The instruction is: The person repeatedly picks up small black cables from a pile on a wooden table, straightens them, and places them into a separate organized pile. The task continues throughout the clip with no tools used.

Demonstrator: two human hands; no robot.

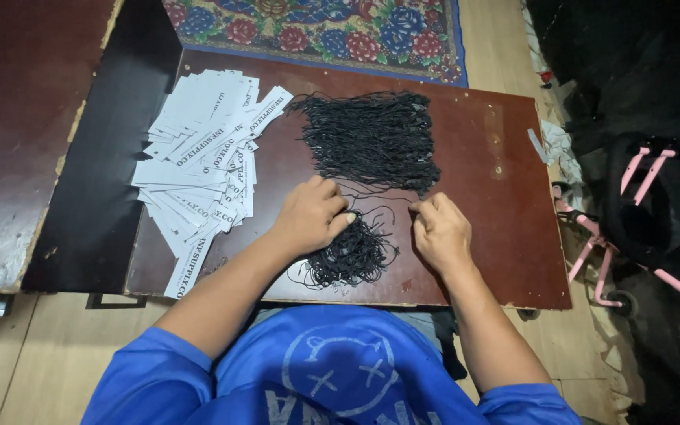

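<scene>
Black cords in a small tangled heap (353, 253) lie at the near edge of the dark red surface (497, 228), between the two hands. The left hand (309, 214) rests curled on the heap, pinching cords, while the right hand (440, 230) pinches a single cord end just beside it. Farther back sits a larger bundle of black cords (375, 139), with a spread pile of white paper tags (202, 153) to its left.

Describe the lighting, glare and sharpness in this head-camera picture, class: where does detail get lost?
Head view: even overhead light, soft sheen on the brown board; white tags sharp; black cords merge into a dark mass; left hand and right hand clear; right edge falls into shadow; wide-angle bending at borders.
</scene>
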